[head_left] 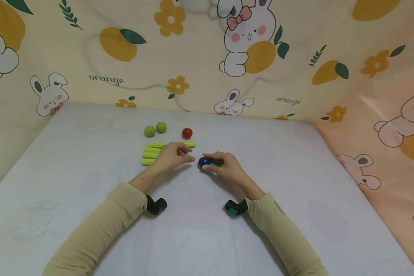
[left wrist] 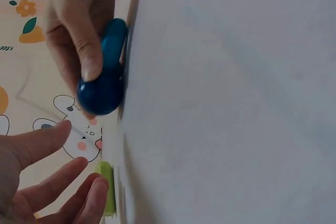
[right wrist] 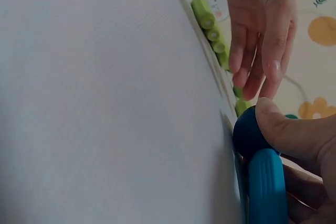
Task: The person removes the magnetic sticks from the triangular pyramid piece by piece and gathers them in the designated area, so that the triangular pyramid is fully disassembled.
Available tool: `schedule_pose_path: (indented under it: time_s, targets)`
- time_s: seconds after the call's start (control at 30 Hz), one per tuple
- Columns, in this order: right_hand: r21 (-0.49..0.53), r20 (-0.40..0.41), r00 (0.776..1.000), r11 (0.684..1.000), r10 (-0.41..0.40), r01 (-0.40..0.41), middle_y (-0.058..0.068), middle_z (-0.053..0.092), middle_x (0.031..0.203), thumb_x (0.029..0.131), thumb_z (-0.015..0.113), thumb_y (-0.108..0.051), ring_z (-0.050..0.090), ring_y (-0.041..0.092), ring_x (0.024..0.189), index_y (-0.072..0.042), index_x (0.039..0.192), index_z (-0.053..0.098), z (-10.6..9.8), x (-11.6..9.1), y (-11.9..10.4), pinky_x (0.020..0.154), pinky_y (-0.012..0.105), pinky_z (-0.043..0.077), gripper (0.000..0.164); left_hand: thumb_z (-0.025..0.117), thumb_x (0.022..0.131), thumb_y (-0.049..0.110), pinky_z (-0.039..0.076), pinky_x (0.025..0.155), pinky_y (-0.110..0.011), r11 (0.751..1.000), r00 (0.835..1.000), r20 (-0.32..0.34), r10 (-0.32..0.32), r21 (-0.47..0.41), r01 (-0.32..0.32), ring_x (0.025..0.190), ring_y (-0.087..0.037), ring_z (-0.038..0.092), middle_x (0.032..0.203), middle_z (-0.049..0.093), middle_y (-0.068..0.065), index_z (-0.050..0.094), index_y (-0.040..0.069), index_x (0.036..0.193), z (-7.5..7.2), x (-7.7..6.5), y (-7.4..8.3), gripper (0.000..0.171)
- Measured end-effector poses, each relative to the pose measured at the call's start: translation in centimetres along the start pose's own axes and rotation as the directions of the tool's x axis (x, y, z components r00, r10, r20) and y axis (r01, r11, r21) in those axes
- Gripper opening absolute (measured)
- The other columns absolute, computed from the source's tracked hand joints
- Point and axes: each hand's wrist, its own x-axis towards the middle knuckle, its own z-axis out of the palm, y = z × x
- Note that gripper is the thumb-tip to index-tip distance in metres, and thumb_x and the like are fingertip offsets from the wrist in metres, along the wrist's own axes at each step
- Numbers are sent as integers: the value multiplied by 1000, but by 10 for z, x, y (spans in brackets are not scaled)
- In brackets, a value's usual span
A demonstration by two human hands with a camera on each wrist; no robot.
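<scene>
In the head view my right hand holds a dark blue ball between thumb and fingers, low over the white table. A lighter blue ribbed stick meets the ball end-on in the right wrist view, its far part running out of frame. Whether the two are joined cannot be told. My left hand hovers to the left of the ball, fingers loosely extended and holding nothing. Its fingertips point toward the ball but stay apart from it. Beneath and behind that hand lie several yellow-green sticks, partly hidden.
Two green balls sit side by side behind the sticks. A red ball lies to their right, near the end of a green stick. A printed cloth hangs behind the white table.
</scene>
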Motion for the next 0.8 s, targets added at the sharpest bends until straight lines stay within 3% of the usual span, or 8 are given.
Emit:
schedule_pose_path:
  time_s: [0.37, 0.8]
  targets:
    - [-4, 12, 1000, 1000, 26, -26, 13, 62, 129, 85, 74, -22, 63, 25, 113, -7, 128, 62, 4, 2, -3, 94, 38, 51, 47, 72, 86, 24, 49, 88, -36, 1000, 1000, 29, -1, -23, 2, 99, -26, 62, 109, 66, -14, 66, 2, 116, 9, -2, -2, 37]
    - [24, 38, 999, 1000, 15, -16, 10, 66, 122, 83, 75, -18, 64, 23, 111, -6, 124, 63, -13, -13, 10, 96, 36, 49, 45, 73, 85, 20, 49, 91, -35, 999, 998, 69, -11, -33, 14, 102, -25, 61, 112, 65, -15, 64, 2, 119, 13, -2, 1, 40]
